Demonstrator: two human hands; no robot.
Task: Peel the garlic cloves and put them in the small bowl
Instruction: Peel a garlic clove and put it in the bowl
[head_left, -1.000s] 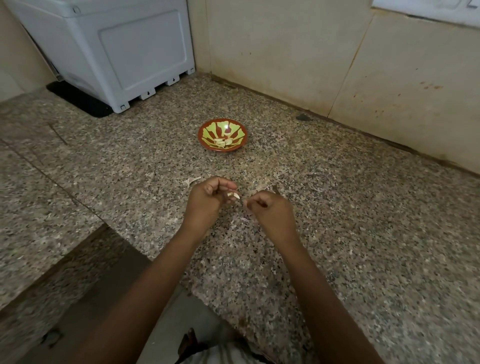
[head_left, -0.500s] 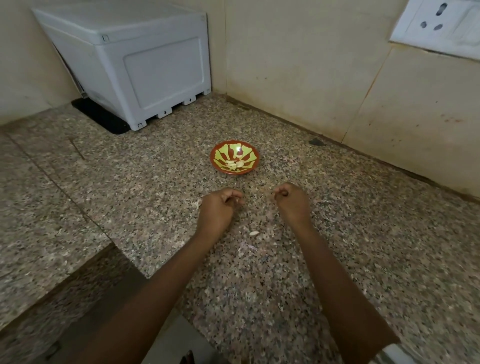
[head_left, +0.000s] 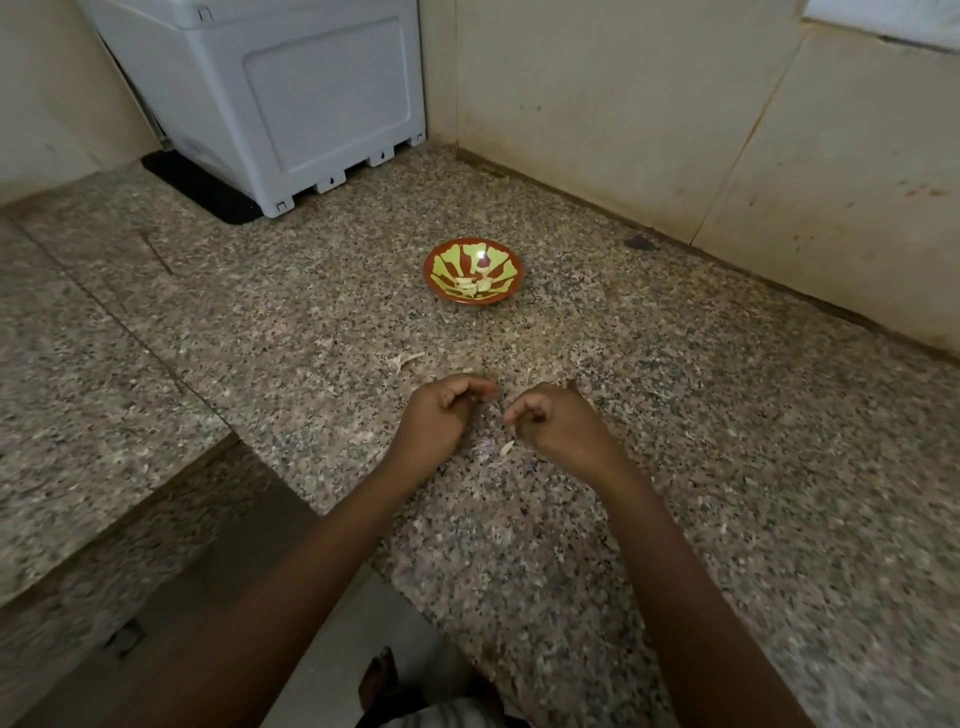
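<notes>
The small red bowl with a yellow-green pattern (head_left: 434, 260) stands on the speckled granite counter (head_left: 727, 467), and several peeled garlic cloves (head_left: 474, 285) lie in it. Both hands hover near the counter's front, well short of the bowl. My left hand (head_left: 441, 421) has its fingers curled against the thumb, pinched around a garlic clove that the fingers hide. My right hand (head_left: 558, 423) is curled too, a short gap to the right, and I see nothing in it. A pale scrap of garlic skin (head_left: 507, 448) lies on the counter between the hands.
A grey plastic box (head_left: 291, 98) on a black mat stands at the back left. Tiled walls (head_left: 623, 104) close the corner behind the bowl. Another peel scrap (head_left: 408, 358) lies left of the hands. The counter edge drops away at the lower left.
The hands pulled apart from working on the clove, and a pale scrap dropped onto the counter between them. Since then they have drawn a little closer together again. The bowl has not moved.
</notes>
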